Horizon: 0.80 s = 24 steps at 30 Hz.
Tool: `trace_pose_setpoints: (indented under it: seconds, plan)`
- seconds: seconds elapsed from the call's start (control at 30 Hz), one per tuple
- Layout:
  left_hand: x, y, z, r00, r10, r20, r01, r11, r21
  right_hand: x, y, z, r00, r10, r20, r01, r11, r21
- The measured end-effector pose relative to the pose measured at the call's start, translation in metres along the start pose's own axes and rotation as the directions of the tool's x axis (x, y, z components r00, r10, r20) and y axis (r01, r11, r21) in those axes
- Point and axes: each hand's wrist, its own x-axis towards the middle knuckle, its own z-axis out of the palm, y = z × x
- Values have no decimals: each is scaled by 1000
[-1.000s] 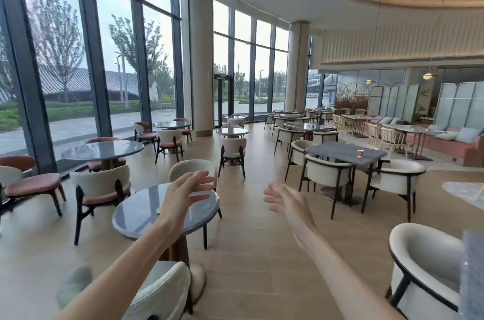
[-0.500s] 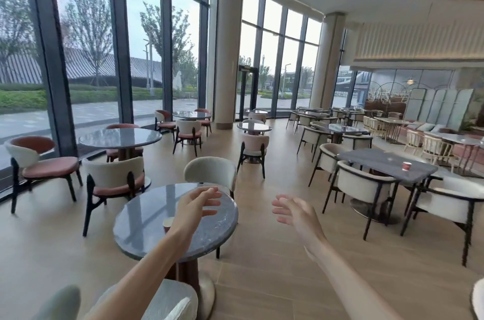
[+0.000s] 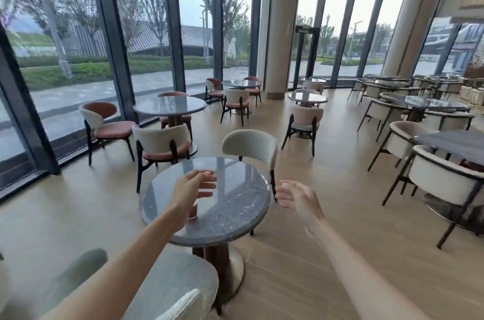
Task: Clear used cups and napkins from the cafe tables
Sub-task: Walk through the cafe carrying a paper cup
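Observation:
A round grey marble table (image 3: 230, 217) stands right in front of me. On it sits a small reddish paper cup (image 3: 193, 211), mostly hidden behind my left wrist. My left hand (image 3: 192, 188) hovers above the tabletop just over the cup, fingers relaxed and holding nothing. My right hand (image 3: 297, 198) is stretched out past the table's right edge over the floor, fingers spread and empty. No napkin shows on this table.
A pale chair back (image 3: 180, 291) is close below me, and another pale chair (image 3: 250, 146) stands behind the table. More round tables (image 3: 170, 106) with pink-seated chairs line the windows. Dark tables with white armchairs (image 3: 442, 178) fill the right; wooden floor lies between.
The view has swung left and moved closer to the round table. Both hands have come forward and lower; the left now sits over the cup on the tabletop.

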Motion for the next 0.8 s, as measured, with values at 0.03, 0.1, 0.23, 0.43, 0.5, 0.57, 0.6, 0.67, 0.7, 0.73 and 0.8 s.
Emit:
trace_pose_setpoints:
  seconds: [0.03,0.1,0.23,0.43,0.5,0.57,0.6,0.67,0.7,0.73,0.8]
  plan:
    - [5,-5,2,999,-16,-34,16,1000,1,15,6,0,999,18,31,-18,1000,-1]
    - [12,-14,8,994,-60,-90,61,998,5,45,16,1,994,58,89,-58,998,-7]
    - [27,-31,22,977,-93,-194,91,996,-20,100,35,10,978,81,190,-78,997,-24]
    - [68,-69,27,938,-177,-297,185,983,-3,155,81,46,937,159,313,-149,987,-55]
    - [90,-81,21,923,-201,-329,213,977,1,176,92,61,924,179,337,-159,984,-85]
    - [117,-98,11,914,-208,-349,229,973,20,198,105,77,913,198,356,-169,979,-113]
    - [131,-108,6,909,-214,-357,241,970,32,211,111,86,908,207,364,-172,977,-125]
    - [163,-128,-7,899,-227,-374,268,961,62,237,123,106,900,216,378,-172,974,-147]
    - [181,-140,-14,896,-228,-381,279,957,81,252,129,118,898,220,382,-170,972,-160]
    - [200,-153,-22,892,-228,-390,288,952,100,267,135,130,896,228,381,-174,970,-172]
    - [235,-178,-35,877,-261,-403,338,932,133,295,148,156,883,273,381,-208,957,-204]
